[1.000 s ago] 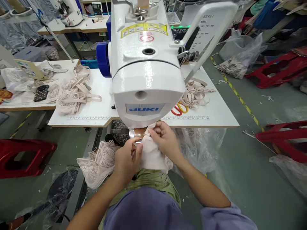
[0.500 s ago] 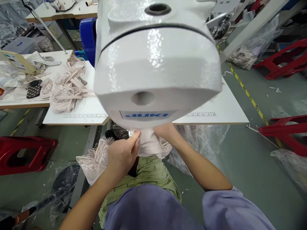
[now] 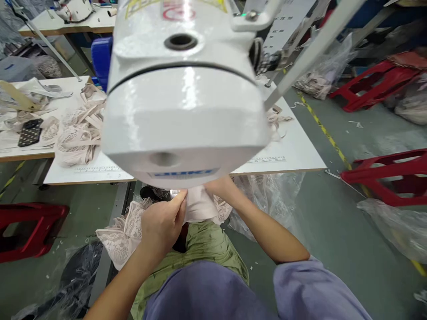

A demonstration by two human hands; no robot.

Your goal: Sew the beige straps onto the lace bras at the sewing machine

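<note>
A beige lace bra [image 3: 199,205] hangs below the head of a white JUKI sewing machine [image 3: 187,115]. My left hand [image 3: 163,222] is closed on the bra's fabric, thumb on top, beside a small shiny metal part. One lace cup [image 3: 117,242] droops to the left of this hand. My right hand [image 3: 223,189] reaches in from the other side and touches the same fabric. Its fingers are hidden under the machine head, as are the needle area and the upper edge of the bra.
More beige bras [image 3: 78,142] lie piled on the white table [image 3: 293,153] at left, near a dotted black pouch [image 3: 30,132]. Beige straps [image 3: 276,120] lie on its right side. Red stools [image 3: 390,178] stand on the floor both sides. A clear plastic bag [image 3: 270,200] hangs below the table.
The whole view has shifted, so the machine head appears further left and lower, showing more of its top. Both hands keep about the same place on the bra.
</note>
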